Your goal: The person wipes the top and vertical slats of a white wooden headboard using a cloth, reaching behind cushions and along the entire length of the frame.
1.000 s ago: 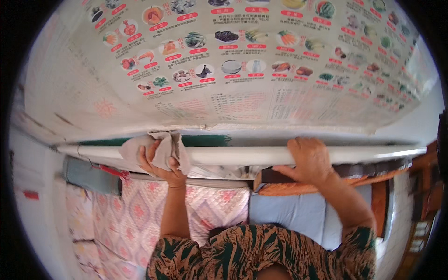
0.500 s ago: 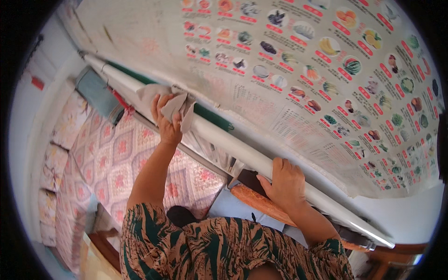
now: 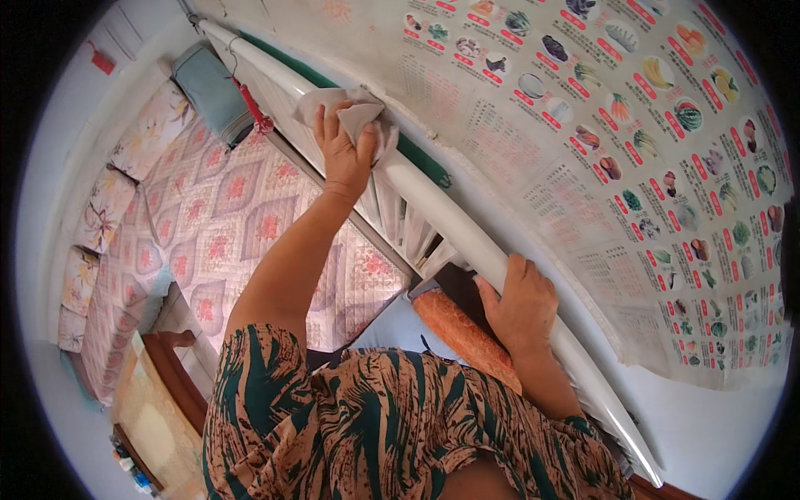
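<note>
A long white pipe (image 3: 446,218) slants from the upper left down to the lower right, close to the wall. My left hand (image 3: 344,158) presses a crumpled greyish cloth (image 3: 367,110) onto its upper part, fingers bent over the fabric. Farther down, my right hand (image 3: 525,304) is closed round the same pipe, with the thumb on the near side and the fingers over the top. Pale upright slats (image 3: 387,204) run below the pipe between my two hands.
A quilted flowered bed (image 3: 225,242) with pillows (image 3: 146,137) fills the left. By the pipe's upper end are a grey-blue box-shaped thing (image 3: 208,87) and a red tassel (image 3: 260,121). An orange-brown padded piece (image 3: 462,333) lies beneath my right arm. A printed food chart (image 3: 583,225) covers the wall.
The view has shifted, so the pipe and bed sit differently in the picture. My left hand still holds the cloth on the pipe, and my right hand keeps its grip.
</note>
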Action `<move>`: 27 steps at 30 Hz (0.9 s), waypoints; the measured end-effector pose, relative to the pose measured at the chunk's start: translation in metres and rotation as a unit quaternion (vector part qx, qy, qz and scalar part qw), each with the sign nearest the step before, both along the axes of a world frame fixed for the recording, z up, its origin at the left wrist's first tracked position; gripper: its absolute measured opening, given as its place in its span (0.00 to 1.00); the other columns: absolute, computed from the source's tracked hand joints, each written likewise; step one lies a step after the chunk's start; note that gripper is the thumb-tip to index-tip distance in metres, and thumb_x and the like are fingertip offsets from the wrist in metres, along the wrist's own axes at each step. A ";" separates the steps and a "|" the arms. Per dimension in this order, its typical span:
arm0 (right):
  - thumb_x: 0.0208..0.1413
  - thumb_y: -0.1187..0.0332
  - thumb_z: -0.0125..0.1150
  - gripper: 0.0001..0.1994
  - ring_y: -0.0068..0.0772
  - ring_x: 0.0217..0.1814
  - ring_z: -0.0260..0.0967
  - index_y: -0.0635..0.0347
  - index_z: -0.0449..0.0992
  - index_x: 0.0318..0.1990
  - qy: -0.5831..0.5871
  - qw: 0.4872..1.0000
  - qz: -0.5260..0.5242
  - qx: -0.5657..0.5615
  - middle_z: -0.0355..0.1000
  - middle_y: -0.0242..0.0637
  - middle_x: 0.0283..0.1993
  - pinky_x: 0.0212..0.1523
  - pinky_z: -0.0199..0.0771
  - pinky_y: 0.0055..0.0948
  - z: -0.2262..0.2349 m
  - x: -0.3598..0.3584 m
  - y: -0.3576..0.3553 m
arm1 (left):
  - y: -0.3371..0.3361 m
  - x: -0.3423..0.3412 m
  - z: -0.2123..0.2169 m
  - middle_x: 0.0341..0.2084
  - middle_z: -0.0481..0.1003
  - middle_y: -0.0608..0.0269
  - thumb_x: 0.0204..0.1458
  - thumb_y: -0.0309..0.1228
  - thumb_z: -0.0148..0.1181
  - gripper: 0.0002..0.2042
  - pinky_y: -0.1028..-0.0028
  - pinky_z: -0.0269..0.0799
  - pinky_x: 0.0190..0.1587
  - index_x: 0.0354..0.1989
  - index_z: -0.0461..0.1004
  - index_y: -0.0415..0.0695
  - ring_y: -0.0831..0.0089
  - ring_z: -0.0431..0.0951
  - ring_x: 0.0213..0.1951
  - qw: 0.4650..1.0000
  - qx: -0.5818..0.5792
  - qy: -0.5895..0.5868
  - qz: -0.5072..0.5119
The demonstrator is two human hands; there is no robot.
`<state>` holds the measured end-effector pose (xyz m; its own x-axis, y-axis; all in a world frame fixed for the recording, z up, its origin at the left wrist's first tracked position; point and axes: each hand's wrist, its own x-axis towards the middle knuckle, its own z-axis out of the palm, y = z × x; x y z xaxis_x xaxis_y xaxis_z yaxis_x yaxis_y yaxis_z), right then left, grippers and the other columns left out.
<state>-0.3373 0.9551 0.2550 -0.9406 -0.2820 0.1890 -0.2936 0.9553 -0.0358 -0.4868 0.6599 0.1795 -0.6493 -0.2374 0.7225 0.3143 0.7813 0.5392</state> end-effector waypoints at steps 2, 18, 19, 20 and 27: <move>0.48 0.52 0.66 0.22 0.45 0.33 0.72 0.59 0.66 0.37 0.001 1.000 -0.007 0.000 0.69 0.41 0.31 0.36 0.71 0.40 0.002 0.000 0.000 | 0.013 0.001 0.002 0.55 0.65 0.55 0.54 0.36 0.52 0.14 0.53 0.38 0.69 0.46 0.76 0.48 0.46 0.51 0.64 1.000 0.004 0.002 0.008; 0.44 0.62 0.67 0.21 0.53 0.37 0.71 0.62 0.66 0.42 -0.017 1.000 -0.002 -0.016 0.70 0.46 0.34 0.38 0.70 0.46 -0.004 -0.003 0.007 | 0.156 0.136 -0.003 0.67 0.55 0.54 0.46 0.37 0.63 0.27 0.41 0.50 0.57 0.58 0.69 0.52 0.38 0.45 0.68 0.984 -0.021 -0.063 -0.164; 0.43 0.64 0.67 0.21 0.53 0.37 0.71 0.63 0.66 0.42 -0.011 1.000 -0.001 -0.015 0.70 0.46 0.35 0.39 0.70 0.46 -0.005 -0.003 0.010 | 0.159 0.140 -0.009 0.66 0.56 0.55 0.45 0.36 0.63 0.27 0.41 0.51 0.57 0.58 0.68 0.52 0.39 0.46 0.68 0.982 -0.035 -0.046 -0.179; 0.43 0.64 0.67 0.20 0.52 0.37 0.71 0.62 0.67 0.41 -0.002 1.000 0.004 -0.018 0.70 0.45 0.34 0.39 0.70 0.45 -0.006 -0.003 0.010 | 0.158 0.143 -0.012 0.66 0.56 0.56 0.45 0.35 0.63 0.27 0.41 0.52 0.57 0.58 0.68 0.53 0.39 0.47 0.68 0.980 -0.053 -0.030 -0.189; 0.41 0.64 0.70 0.22 0.47 0.40 0.71 0.60 0.67 0.42 -0.017 1.000 -0.020 0.004 0.70 0.42 0.36 0.41 0.70 0.42 0.000 0.000 0.005 | 0.129 0.139 -0.022 0.53 0.66 0.58 0.35 0.23 0.69 0.23 0.55 0.58 0.61 0.44 0.71 0.51 0.49 0.61 0.59 0.975 -0.018 0.012 -0.219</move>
